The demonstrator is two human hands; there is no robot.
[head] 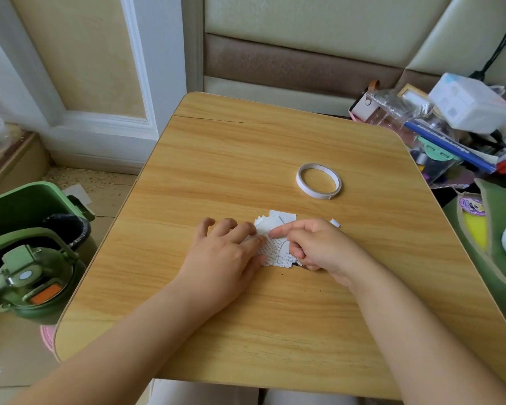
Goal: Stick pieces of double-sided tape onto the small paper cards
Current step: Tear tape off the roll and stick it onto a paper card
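Both forearms reach in over the near edge of the wooden surface (246, 331), with bare wood under and between them. At mid-surface the left hand (219, 252) lies flat, fingers spread and straight, pressing on a fanned heap of small cards (276, 249). The right hand (310, 244) has its forefinger out, tip on the heap, its other fingers curled; whether they hold anything I cannot tell. The cards fan away from the person, the blank ones farthest. A small white scrap (335, 222) lies just right of the heap. Beyond, well apart, the tape roll (319, 180) lies flat, with open wood around it up to the far edge.
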